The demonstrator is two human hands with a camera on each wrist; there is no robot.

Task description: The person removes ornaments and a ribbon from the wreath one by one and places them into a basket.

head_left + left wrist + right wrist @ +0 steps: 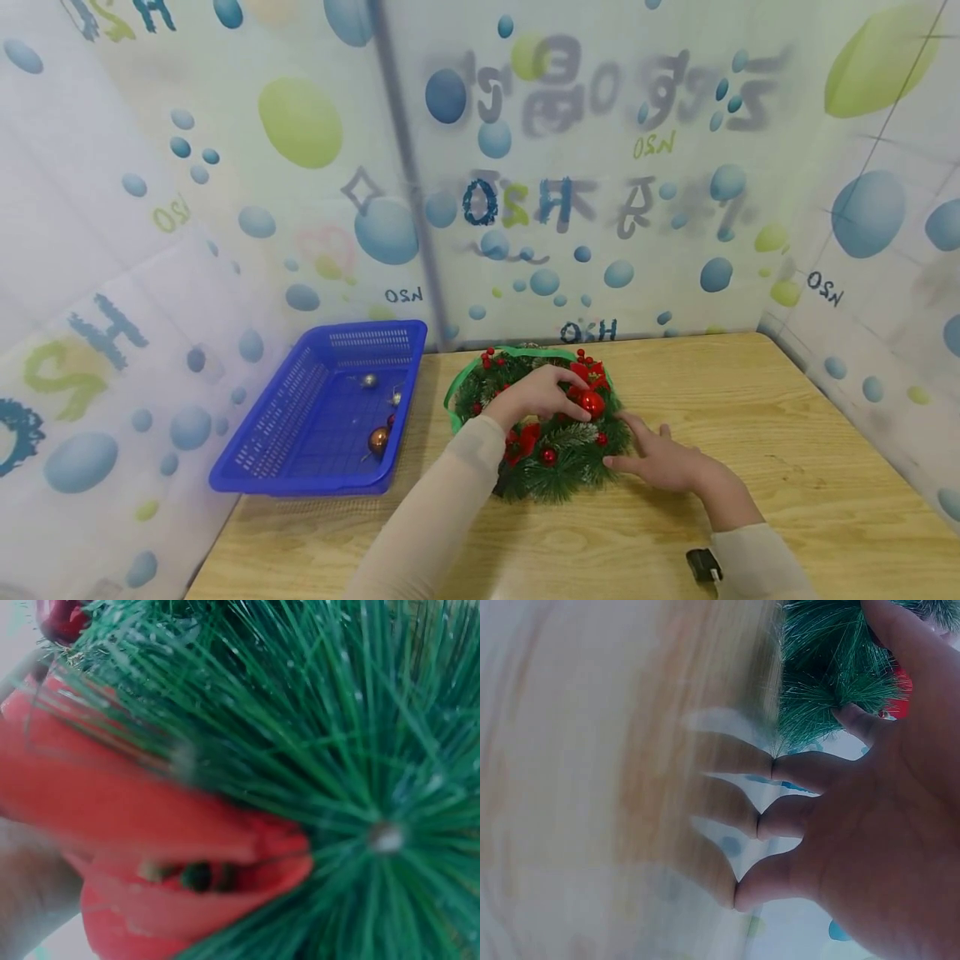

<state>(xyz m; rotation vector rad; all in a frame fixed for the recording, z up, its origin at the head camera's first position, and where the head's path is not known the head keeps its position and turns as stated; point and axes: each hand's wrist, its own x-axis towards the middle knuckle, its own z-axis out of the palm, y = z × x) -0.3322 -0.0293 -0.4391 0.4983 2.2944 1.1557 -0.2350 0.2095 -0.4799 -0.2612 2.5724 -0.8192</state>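
Observation:
A green wreath (551, 479) with red flowers, berries and small balls lies on the wooden table. My left hand (536, 393) reaches over it from the left and pinches a shiny red ball ornament (592, 405) between thumb and fingers at its right side. At the wreath's right edge rests my right hand (663, 462), its thumb and index finger spread against the needles. The right wrist view shows that hand's other fingertips (754, 885) standing on the tabletop. Close up in the left wrist view are a red flower petal (195, 900) and green needles (360, 750).
A blue plastic basket (300, 479) stands left of the wreath, holding several small balls, among them a copper one (378, 441). Green ribbon (454, 392) loops along the wreath's far left side. A small black object (703, 565) lies by the right sleeve. A patterned curtain rises behind the table.

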